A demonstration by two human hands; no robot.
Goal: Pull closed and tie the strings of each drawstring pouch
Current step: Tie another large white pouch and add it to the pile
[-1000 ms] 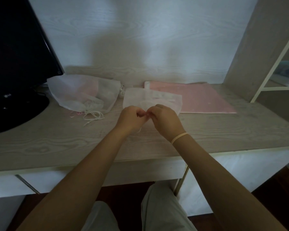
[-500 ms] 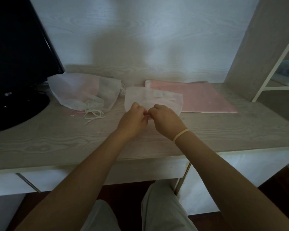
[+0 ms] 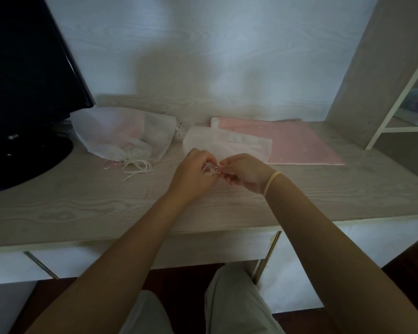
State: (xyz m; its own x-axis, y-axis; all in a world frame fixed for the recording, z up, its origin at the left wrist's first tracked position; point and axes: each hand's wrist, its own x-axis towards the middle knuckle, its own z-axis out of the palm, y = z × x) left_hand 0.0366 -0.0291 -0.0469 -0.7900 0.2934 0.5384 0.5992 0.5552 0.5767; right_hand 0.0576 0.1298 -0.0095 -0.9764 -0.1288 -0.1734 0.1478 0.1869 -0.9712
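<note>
A white translucent drawstring pouch (image 3: 229,142) lies flat on the wooden desk (image 3: 82,203), just behind my hands. My left hand (image 3: 193,174) and my right hand (image 3: 245,172) meet at its near edge, both pinching the thin white strings (image 3: 211,169) between fingertips. A pale band circles my right wrist. To the left lies a pile of similar white pouches (image 3: 123,133) with gathered mouths, their loose white and pink strings (image 3: 136,167) trailing on the desk.
A black monitor (image 3: 27,68) on a round black base (image 3: 22,165) stands at the left. Flat pink sheets (image 3: 292,143) lie behind the pouch on the right. A shelf upright (image 3: 377,73) rises at the far right. My knees show below the desk edge.
My hands have drawn slightly apart and toward me, and the white strings now show between the fingertips. The pouches have not moved.
</note>
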